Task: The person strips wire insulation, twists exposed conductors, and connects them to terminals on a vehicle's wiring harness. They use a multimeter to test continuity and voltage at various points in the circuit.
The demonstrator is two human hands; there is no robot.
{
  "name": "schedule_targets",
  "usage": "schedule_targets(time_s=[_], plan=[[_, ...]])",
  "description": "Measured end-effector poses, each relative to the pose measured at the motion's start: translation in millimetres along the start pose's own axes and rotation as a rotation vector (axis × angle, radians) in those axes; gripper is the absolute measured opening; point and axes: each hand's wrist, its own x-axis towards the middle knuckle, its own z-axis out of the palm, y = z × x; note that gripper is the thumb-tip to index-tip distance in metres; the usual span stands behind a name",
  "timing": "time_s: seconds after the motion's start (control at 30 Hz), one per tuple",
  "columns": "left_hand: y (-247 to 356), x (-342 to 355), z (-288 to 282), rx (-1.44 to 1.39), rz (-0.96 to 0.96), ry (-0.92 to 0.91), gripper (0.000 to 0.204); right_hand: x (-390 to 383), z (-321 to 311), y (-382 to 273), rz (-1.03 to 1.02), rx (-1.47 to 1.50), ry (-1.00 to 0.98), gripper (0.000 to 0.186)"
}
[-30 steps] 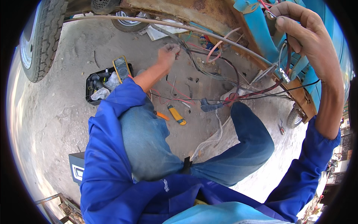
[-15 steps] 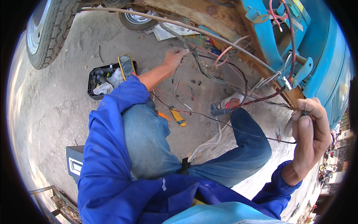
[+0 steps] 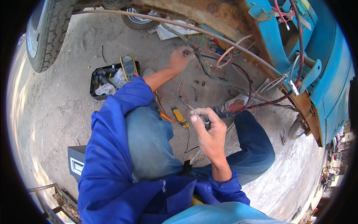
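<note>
My left hand (image 3: 180, 59) is reached forward, thumb and fingers pinched on a thin wire end beside the hanging cable bundle (image 3: 203, 67). Held low over my knees, my right hand (image 3: 212, 136) is closed around a dark multimeter probe (image 3: 206, 121). Most of the probe is hidden by the fingers, and a black lead (image 3: 187, 143) runs toward it from the ground. The yellow-rimmed multimeter (image 3: 129, 67) leans on an open black case (image 3: 97, 80) of tools and plastic bags, to the left of my left forearm.
A yellow-handled tool (image 3: 180, 117) and an orange handle (image 3: 166, 117) lie between my legs. Pliers (image 3: 283, 140) are on the ground at right. The rusty vehicle frame (image 3: 209, 11) and blue body (image 3: 328, 74) overhang the far right, with a tire (image 3: 50, 37) at far left.
My right hand has swung left and inward from beside the blue body to between my knees, bringing the probe and its lead along. My left hand stays near the cable bundle.
</note>
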Motion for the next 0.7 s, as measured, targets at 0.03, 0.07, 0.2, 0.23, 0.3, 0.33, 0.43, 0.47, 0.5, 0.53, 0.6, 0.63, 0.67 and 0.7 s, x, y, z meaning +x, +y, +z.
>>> schedule_targets(time_s=[0.03, 0.07, 0.2, 0.23, 0.3, 0.33, 0.43, 0.47, 0.5, 0.53, 0.6, 0.63, 0.67, 0.7], plan=[[1, 0, 0, 0.005, 0.011, 0.003, 0.032, 5, 7, 10, 0.055, 0.025, 0.017, 0.015], [1, 0, 0, 0.009, 0.019, 0.001, 0.031, 12, 14, 19, 0.100, 0.033, 0.035, 0.016], [6, 0, -2, 0.043, -0.030, -0.005, 0.029, 49, 36, 65, 0.069, 0.075, 0.160, 0.024], [7, -1, -2, 0.068, -0.044, -0.004, 0.028, 60, 41, 78, 0.053, 0.086, 0.200, 0.025], [9, -4, -2, 0.078, -0.042, -0.002, 0.026, 83, 47, 101, 0.102, 0.162, 0.261, 0.026], [9, -5, -3, 0.064, -0.025, 0.001, 0.024, 95, 48, 112, 0.166, 0.227, 0.281, 0.027], [10, -8, -6, 0.049, -0.003, -0.028, 0.023, 131, 52, 133, 0.263, 0.432, 0.391, 0.028], [10, -8, -7, 0.046, 0.000, -0.044, 0.023, 141, 52, 137, 0.287, 0.507, 0.430, 0.028], [10, -9, -8, 0.038, -0.001, -0.061, 0.022, 152, 52, 139, 0.283, 0.519, 0.431, 0.029], [10, -10, -8, 0.030, -0.002, -0.078, 0.022, 160, 51, 141, 0.287, 0.537, 0.426, 0.029], [12, -12, -9, 0.019, -0.018, -0.109, 0.022, 177, 51, 141, 0.291, 0.586, 0.415, 0.027], [13, -12, -9, 0.018, -0.033, -0.123, 0.021, 185, 52, 141, 0.292, 0.617, 0.410, 0.025], [13, -13, -10, 0.011, -0.054, -0.139, 0.021, 191, 53, 141, 0.290, 0.652, 0.397, 0.024], [14, -14, -10, 0.009, -0.048, -0.143, 0.022, 195, 53, 141, 0.298, 0.661, 0.385, 0.022]])
